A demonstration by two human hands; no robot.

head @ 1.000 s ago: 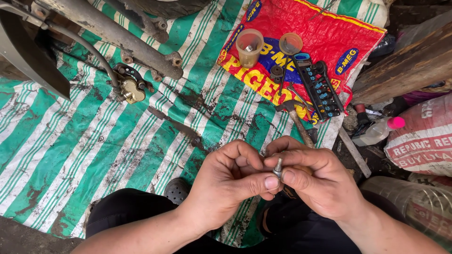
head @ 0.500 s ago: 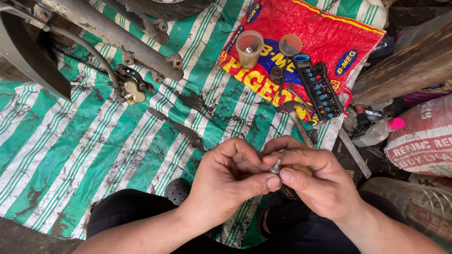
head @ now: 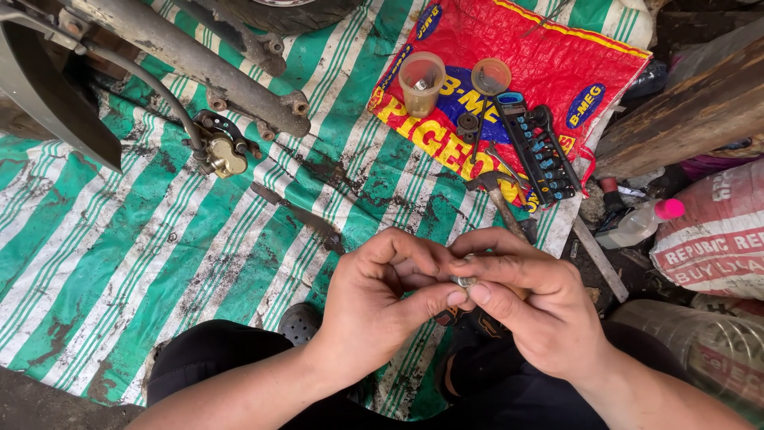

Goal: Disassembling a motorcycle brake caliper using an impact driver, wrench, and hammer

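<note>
Bolt-like metal piece [head: 464, 280] sits pinched between both hands — left hand [head: 374, 306] and right hand [head: 533, 306] closed on it with fingertips, above the striped tarp [head: 119, 263]. Greasy fingers could let it slip — it might vanish near the hammer [head: 497, 199].

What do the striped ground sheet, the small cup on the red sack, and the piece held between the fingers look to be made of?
Striped ground sheet: woven plastic tarpaulin, by its weave and creases; matte, smeared with dark grime.
Small cup: translucent, yellowish plastic.
Piece pinched by left hand and right hand: probably metal, from its silvery glint; mostly hidden.
</note>
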